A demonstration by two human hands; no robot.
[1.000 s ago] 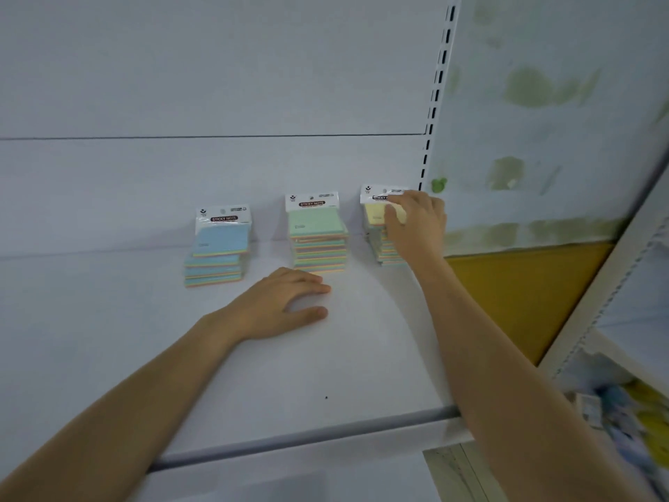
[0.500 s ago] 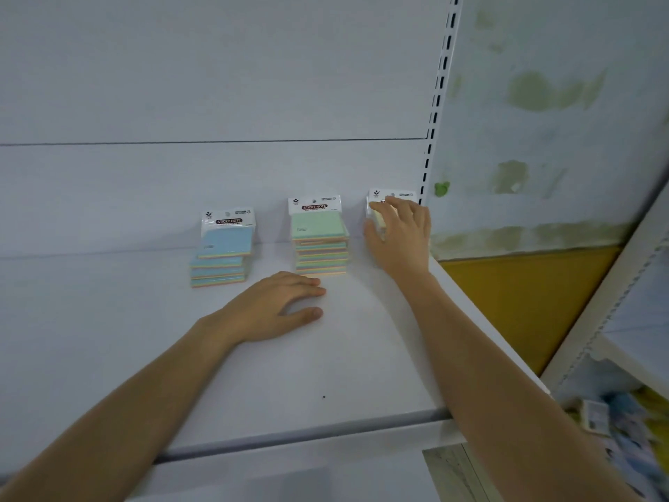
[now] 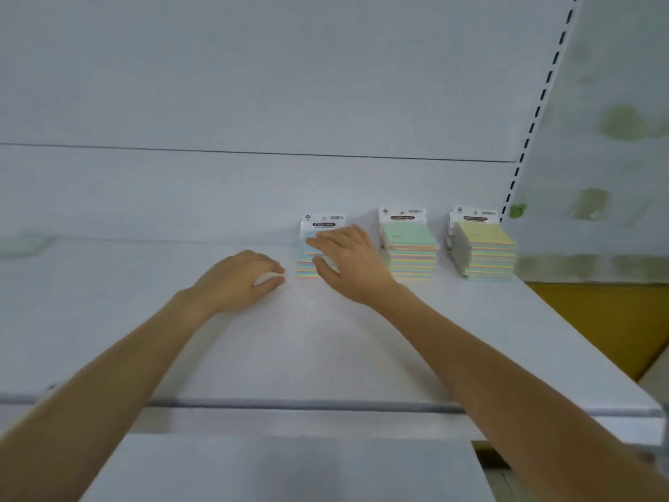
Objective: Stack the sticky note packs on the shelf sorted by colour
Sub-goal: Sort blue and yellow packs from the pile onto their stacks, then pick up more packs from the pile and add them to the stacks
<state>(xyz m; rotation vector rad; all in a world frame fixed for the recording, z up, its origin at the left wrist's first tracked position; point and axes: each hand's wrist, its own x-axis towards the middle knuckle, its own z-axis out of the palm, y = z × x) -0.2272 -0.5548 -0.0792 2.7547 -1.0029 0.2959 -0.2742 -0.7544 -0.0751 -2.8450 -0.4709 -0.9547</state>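
Observation:
Three stacks of sticky note packs stand in a row at the back of the white shelf (image 3: 325,356). The blue-topped stack (image 3: 307,264) is on the left, the green-topped stack (image 3: 411,248) in the middle, the yellow-topped stack (image 3: 485,248) on the right. My right hand (image 3: 349,266) lies over the front of the blue stack, fingers spread on its top and thumb at its front; most of that stack is hidden. My left hand (image 3: 240,280) rests palm down on the shelf just left of the blue stack, holding nothing.
A slotted upright (image 3: 535,114) runs up the back panel right of the yellow stack. Beyond it is a stained wall (image 3: 615,139) with a yellow band (image 3: 608,313) below. The shelf's front edge (image 3: 325,405) crosses under my forearms.
My right hand left the yellow stack at the right and moved left onto the blue stack. The view shifted, so the stacks now sit further right. My left hand stayed flat on the shelf.

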